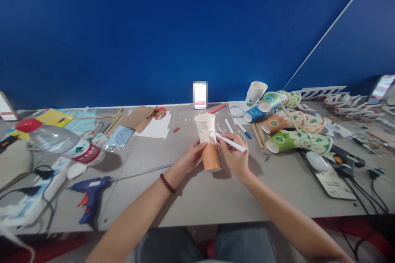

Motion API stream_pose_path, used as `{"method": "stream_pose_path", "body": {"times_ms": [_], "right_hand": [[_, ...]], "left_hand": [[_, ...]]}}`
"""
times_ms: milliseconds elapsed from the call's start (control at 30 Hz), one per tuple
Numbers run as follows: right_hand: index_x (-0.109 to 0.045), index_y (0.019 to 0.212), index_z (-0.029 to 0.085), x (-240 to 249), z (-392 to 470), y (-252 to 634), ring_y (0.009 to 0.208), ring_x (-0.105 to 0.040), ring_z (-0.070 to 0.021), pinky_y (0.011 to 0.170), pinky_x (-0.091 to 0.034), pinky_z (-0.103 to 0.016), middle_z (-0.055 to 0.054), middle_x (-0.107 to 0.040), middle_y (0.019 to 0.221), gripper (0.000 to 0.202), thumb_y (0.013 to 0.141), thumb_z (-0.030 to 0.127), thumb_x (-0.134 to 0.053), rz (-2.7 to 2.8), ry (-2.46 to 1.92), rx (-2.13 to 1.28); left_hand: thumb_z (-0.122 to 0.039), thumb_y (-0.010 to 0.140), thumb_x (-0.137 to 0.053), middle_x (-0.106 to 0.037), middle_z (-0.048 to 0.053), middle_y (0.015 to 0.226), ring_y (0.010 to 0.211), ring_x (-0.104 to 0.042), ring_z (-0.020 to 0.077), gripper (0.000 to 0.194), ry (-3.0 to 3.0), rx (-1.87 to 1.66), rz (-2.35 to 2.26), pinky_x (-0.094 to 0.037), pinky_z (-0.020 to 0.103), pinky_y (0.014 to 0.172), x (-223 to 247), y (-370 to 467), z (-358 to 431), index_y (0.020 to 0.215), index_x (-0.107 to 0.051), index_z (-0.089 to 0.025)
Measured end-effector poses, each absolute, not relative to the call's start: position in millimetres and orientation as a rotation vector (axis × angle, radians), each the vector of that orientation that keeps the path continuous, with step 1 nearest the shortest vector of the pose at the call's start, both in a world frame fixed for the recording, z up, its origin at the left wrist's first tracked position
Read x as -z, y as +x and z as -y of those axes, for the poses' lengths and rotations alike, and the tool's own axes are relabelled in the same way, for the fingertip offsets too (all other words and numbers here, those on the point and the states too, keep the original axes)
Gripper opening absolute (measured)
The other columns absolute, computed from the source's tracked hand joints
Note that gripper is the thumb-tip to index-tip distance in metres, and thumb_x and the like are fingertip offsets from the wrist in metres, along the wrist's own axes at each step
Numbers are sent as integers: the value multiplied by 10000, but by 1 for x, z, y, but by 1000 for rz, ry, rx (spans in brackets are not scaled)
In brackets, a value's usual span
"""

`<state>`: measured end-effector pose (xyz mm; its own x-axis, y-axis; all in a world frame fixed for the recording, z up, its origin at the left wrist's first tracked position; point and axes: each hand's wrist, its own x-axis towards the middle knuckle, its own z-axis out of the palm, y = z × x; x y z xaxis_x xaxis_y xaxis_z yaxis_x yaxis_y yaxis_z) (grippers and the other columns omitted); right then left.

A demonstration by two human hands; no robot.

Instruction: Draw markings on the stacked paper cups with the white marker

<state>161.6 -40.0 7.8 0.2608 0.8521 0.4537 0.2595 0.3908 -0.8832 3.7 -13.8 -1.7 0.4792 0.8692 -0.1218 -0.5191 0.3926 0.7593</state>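
Observation:
In the middle of the table, my left hand [193, 157] is closed round the side of a stack of paper cups. A white cup [205, 122] forms the top of the stack, and an orange cup [212, 158] is at the bottom, tilted slightly. My right hand [236, 159] grips a white marker pen [232, 143] between thumb and fingers. The pen's tip end points at the patterned middle of the stack; whether it touches the surface I cannot tell. The fingertips of my left hand are partly hidden by the cups.
To the left are a blue glue gun [92, 193], a plastic bottle [66, 141] and a power strip [40, 193]. On the right lie several cup stacks [284, 141], wooden sticks [259, 135] and another phone [331, 183]. A lit phone [200, 95] leans against the blue wall [148, 28].

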Motion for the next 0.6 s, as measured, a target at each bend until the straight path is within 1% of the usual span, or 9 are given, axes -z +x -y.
{"method": "stream_pose_path", "body": {"times_ms": [133, 433, 600], "right_hand": [[-687, 932, 204, -8, 38, 162, 723, -724, -188, 635, -649, -312, -65, -714, 918, 217, 877, 414, -680, 1232, -1127, -591], [-668, 905, 216, -5, 35, 163, 727, -732, -201, 638, -653, -325, -57, -706, 866, 235, 868, 448, -683, 1205, -1125, -614], [-655, 882, 210, -5, 35, 163, 706, -742, -200, 627, -648, -317, -45, -705, 841, 221, 861, 427, -694, 1194, -1122, -635]], "left_hand": [[-321, 775, -792, -728, 122, 1136, 1043, -670, 274, 427, 709, -947, -560, -447, 390, 975, 1, 4, 14, 1158, -690, -163], [-315, 780, -785, -736, 114, 1104, 1004, -677, 262, 391, 696, -955, -563, -459, 385, 951, 3, 3, 14, 1131, -699, -167], [-328, 779, -781, -733, 118, 1078, 953, -672, 245, 395, 713, -950, -556, -479, 374, 905, 2, 3, 14, 1125, -698, -157]]}}
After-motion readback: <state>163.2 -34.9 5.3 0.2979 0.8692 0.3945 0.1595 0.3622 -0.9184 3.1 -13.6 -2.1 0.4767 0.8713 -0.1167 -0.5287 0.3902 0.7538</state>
